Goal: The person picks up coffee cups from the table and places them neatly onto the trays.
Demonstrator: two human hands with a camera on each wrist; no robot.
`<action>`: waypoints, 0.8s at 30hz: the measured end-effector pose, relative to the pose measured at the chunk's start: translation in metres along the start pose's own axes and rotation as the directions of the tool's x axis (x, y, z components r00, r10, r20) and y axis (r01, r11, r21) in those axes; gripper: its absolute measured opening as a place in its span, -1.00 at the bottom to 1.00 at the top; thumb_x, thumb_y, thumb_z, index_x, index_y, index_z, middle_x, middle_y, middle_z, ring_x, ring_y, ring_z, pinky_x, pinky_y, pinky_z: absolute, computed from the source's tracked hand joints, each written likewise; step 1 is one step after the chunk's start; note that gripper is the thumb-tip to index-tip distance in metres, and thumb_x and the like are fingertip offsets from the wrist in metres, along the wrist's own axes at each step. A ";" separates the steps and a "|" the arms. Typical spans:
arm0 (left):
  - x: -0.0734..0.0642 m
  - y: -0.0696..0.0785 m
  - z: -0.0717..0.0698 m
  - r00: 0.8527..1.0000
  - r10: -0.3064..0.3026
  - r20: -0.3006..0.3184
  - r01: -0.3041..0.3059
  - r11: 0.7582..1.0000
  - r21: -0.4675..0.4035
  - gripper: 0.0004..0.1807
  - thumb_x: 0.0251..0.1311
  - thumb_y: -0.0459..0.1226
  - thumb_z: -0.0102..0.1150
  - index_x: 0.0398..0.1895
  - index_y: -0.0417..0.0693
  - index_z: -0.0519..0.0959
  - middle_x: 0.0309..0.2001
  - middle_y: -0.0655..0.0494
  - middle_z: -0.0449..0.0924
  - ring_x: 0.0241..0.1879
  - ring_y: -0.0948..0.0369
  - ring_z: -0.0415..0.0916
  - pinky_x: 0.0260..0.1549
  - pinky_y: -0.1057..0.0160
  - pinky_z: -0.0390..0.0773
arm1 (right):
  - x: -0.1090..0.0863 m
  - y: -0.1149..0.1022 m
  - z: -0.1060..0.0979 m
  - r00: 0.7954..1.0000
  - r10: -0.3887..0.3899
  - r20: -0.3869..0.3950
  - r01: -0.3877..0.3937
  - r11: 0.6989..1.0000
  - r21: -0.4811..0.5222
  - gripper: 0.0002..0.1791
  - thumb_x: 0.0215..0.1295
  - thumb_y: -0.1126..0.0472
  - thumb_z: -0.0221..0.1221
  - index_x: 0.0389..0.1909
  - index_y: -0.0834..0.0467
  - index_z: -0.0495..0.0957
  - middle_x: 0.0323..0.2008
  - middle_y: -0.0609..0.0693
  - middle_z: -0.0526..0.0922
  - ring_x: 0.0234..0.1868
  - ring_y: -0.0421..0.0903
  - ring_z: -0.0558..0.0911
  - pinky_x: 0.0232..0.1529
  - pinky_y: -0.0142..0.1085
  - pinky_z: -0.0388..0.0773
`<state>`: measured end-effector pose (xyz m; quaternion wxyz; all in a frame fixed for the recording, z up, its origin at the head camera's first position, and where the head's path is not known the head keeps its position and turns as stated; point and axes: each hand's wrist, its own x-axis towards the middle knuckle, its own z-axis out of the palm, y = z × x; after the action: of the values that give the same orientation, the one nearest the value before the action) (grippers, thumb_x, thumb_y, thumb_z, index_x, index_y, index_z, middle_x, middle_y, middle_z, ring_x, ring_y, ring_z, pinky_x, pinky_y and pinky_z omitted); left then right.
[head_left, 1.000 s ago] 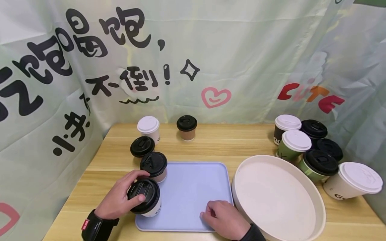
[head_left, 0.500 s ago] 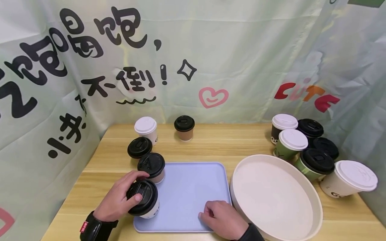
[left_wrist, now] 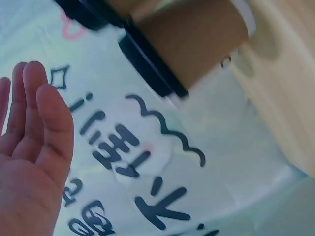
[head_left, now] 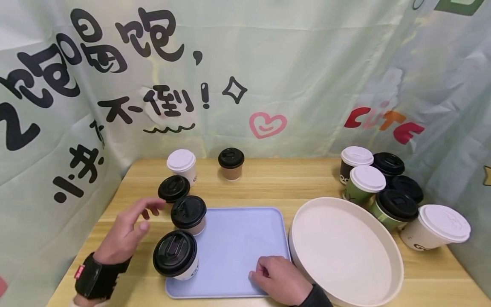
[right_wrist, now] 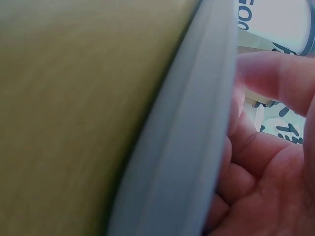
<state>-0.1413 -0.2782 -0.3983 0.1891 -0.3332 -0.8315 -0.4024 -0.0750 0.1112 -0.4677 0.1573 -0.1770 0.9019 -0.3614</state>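
My left hand (head_left: 122, 232) hovers left of the cups with its fingers apart from them, holding nothing. Nearest to it are a black-lidded cup (head_left: 174, 188), a brown paper cup (head_left: 189, 213) with a black lid, and a larger white paper cup (head_left: 176, 253) with a black lid. That large cup stands on the left edge of a lavender tray (head_left: 241, 251). On the tray's front right part rests my right hand (head_left: 281, 279), fingers loosely curled and nothing held. In the left wrist view, a brown cup (left_wrist: 192, 44) appears beyond the extended fingers (left_wrist: 54, 113).
Right of the tray lies a round cream tray (head_left: 345, 251) with a raised rim. Several lidded cups crowd the right side, including a white cup (head_left: 433, 228). A white-lidded cup (head_left: 182, 166) and a small brown cup (head_left: 231, 164) stand at the back before a printed curtain (head_left: 291, 76).
My left hand has let go of the large black-lidded white cup and moved up and left, away from it. The cup stays on the tray's edge. My right hand stays on the tray.
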 end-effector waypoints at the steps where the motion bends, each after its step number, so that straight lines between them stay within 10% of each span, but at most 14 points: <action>1: 0.004 -0.004 -0.003 1.000 0.002 -0.028 -0.002 1.000 0.004 -0.46 0.65 -0.02 -0.26 0.23 -0.26 0.54 0.03 0.11 0.63 -0.08 0.22 0.49 -0.08 0.34 0.40 | 0.000 0.000 0.000 1.000 0.003 0.000 -0.003 1.000 0.000 -0.62 0.42 -0.08 0.25 -0.59 -0.08 0.46 -0.66 -0.27 0.37 -0.59 -0.30 0.37 -0.47 -0.34 0.32; 9: 0.029 -0.036 -0.019 0.939 -0.260 -0.225 0.288 0.953 0.099 -0.54 0.59 -0.20 -0.20 0.36 -0.19 0.49 0.14 -0.18 0.53 0.06 0.19 0.43 0.00 0.20 0.30 | 0.001 0.000 0.000 1.000 0.016 0.012 -0.016 1.000 0.008 -0.63 0.42 -0.09 0.25 -0.57 -0.07 0.46 -0.66 -0.27 0.37 -0.59 -0.30 0.38 -0.47 -0.34 0.32; 13: 0.037 -0.054 -0.020 0.912 -0.387 -0.138 0.402 0.910 0.103 -0.44 0.60 -0.08 -0.15 0.53 -0.11 0.31 0.40 -0.27 0.30 0.25 -0.12 0.36 0.12 -0.12 0.30 | 0.000 -0.001 -0.001 1.000 -0.006 -0.001 0.006 1.000 0.003 -0.63 0.42 -0.07 0.25 -0.58 -0.08 0.45 -0.66 -0.28 0.36 -0.60 -0.32 0.38 -0.47 -0.36 0.33; 24: 0.049 -0.081 -0.008 0.882 -0.470 0.039 0.460 0.875 0.150 -0.22 0.52 0.07 0.00 0.63 -0.13 0.13 0.56 -0.37 0.02 0.52 -0.34 -0.03 0.32 -0.46 0.06 | -0.001 0.000 -0.002 1.000 -0.021 -0.001 0.021 1.000 0.000 -0.62 0.43 -0.07 0.24 -0.58 -0.08 0.45 -0.66 -0.29 0.35 -0.60 -0.32 0.37 -0.46 -0.37 0.33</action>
<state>-0.2330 -0.3018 -0.4094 0.0780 -0.1246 -0.9190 -0.3658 -0.0750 0.1125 -0.4659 0.1532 -0.1863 0.9000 -0.3630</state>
